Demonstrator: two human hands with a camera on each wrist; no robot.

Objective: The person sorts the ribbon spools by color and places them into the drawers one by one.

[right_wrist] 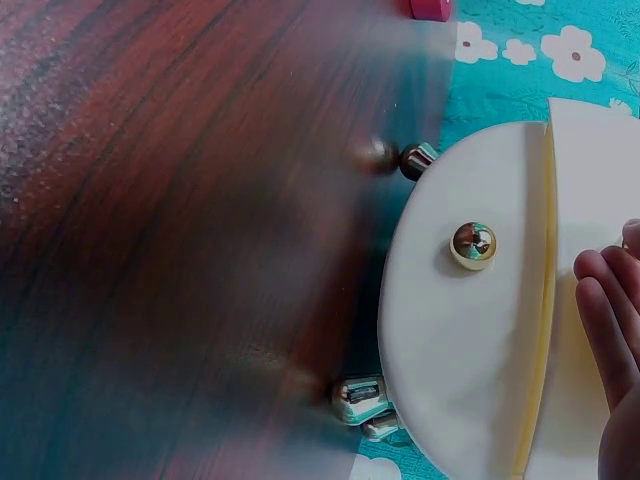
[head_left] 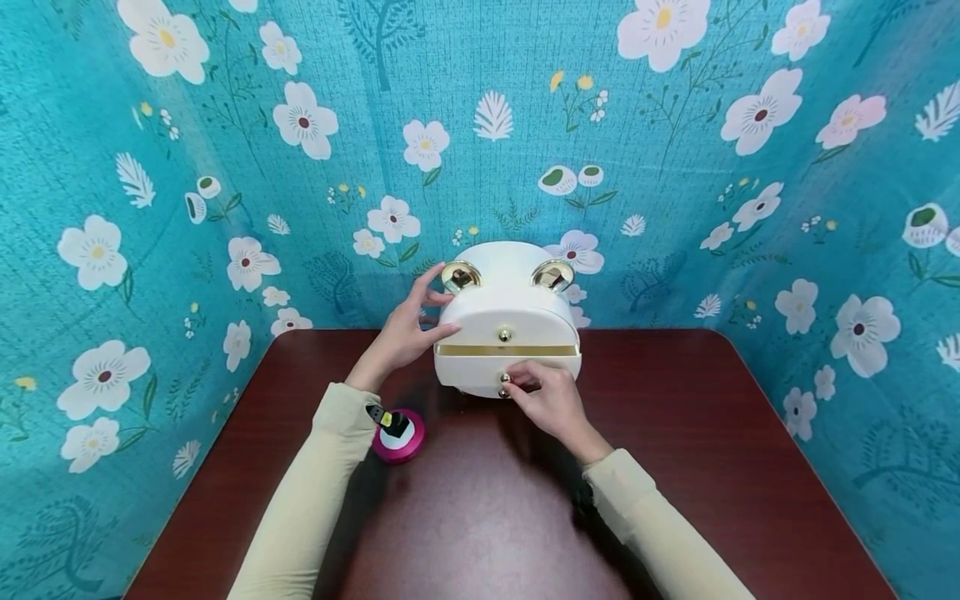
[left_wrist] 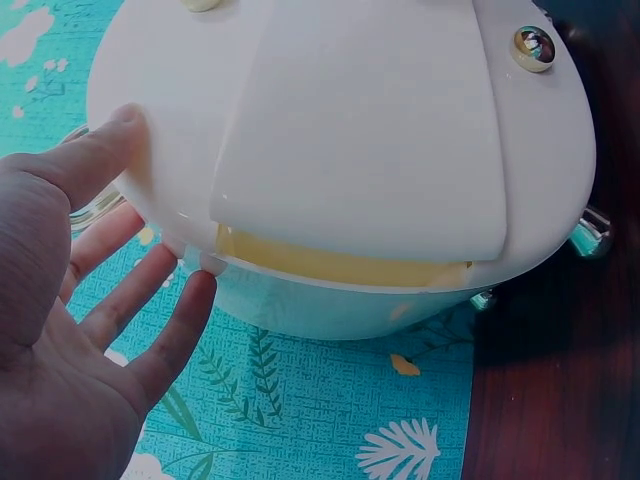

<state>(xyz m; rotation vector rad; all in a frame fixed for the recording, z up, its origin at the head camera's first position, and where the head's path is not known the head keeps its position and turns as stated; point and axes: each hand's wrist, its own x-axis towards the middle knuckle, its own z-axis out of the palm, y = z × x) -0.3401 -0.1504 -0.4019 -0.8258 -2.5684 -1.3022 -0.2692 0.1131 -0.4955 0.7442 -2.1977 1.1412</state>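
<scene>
The white box (head_left: 480,321) stands at 12 o'clock on the bench (head_left: 675,433), and its middle drawer (head_left: 472,372) is partly out, so a yellowish gap shows above its front. The right hand (head_left: 552,402), at 5 o'clock of the box, pinches the drawer's knob (head_left: 506,378) between thumb and forefinger; in the right wrist view this grip is mostly outside the picture. The left hand (head_left: 405,332), at 9 o'clock, has its fingers spread and is closed around nothing; its thumb rests on the upper front and the fingertips reach the box's side, near the gold ear (head_left: 461,275). I judge that this left hand is the brace. If its light contact slips while the knob is pulled, the whole box could slide towards 6 o'clock or tip forward. The knob is small, round and smooth, so the pinch might come off it. A strong pull could also bring the drawer out too far, and then its front would drop. If the drawer is pushed inward, the left thumb, being close to the edge of the gap, might be caught there. The pink disc (head_left: 412,447) lies at 7 o'clock of the box, beside the left wrist, and a careless lowering of that arm could knock it.
</scene>
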